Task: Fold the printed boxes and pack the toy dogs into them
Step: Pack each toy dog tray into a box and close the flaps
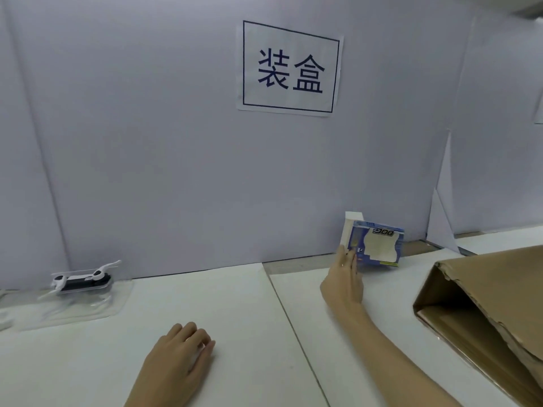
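A blue and white printed box (pixel 374 245) with the word DOG on it stands folded near the back wall, right of centre, its white end flap up at the left. My right hand (pixel 345 282) is against the box's lower left corner with its fingers straight. My left hand (pixel 183 352) rests on the white table, fingers loosely curled, holding nothing. A white and black toy dog (pixel 83 279) lies in a clear plastic tray (pixel 88 306) at the far left by the wall.
A large brown cardboard carton (pixel 484 304) lies on its side at the right, its opening facing left. The white table (pixel 249 333) has a seam running down its middle. A paper sign (pixel 289 69) hangs on the grey wall behind.
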{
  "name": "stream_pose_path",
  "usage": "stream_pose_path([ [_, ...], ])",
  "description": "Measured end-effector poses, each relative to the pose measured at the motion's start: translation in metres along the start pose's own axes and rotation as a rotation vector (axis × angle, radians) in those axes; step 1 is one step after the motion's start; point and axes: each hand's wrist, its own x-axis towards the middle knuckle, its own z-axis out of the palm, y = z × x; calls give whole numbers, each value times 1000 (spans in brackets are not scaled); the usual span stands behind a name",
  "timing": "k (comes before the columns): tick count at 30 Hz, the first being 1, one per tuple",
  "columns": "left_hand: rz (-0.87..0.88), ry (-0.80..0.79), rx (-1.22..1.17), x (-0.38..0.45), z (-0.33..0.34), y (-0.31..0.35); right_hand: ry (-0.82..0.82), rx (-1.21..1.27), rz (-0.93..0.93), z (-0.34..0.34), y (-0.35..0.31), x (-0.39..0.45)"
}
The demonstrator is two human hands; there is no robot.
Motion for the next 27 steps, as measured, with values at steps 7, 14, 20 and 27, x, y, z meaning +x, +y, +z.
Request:
stream_pose_path([
  [7,-168,-236,-91,-8,-18,5,287,484,-203,-32,-67,-77],
  [14,-303,-118,-265,-6,-19,5,374,1005,-244,-50,-91,-122],
  [20,-313,24,-385,2,-23,7,235,1324,-181,-57,-98,-130],
  [27,-306,8,-548,5,-48,0,164,1417,-291,-76,-88,-123],
])
